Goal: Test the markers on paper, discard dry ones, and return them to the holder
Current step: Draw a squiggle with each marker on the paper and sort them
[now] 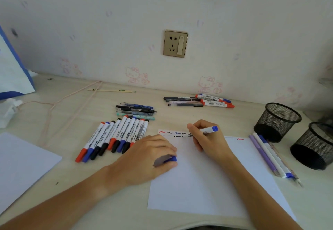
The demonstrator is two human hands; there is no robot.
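Observation:
My right hand grips a blue marker, its tip down at the top of the white test sheet beside red, black and blue squiggles. My left hand rests on the sheet's left edge and pinches the marker's blue cap. A row of several capped markers lies left of the sheet. Two black mesh holders stand at the right.
Pens lie in a pile behind the marker row, and more pens and markers lie near the wall. Three pens lie beside a second sheet with a red mark. Another sheet lies at the left, a cord behind it.

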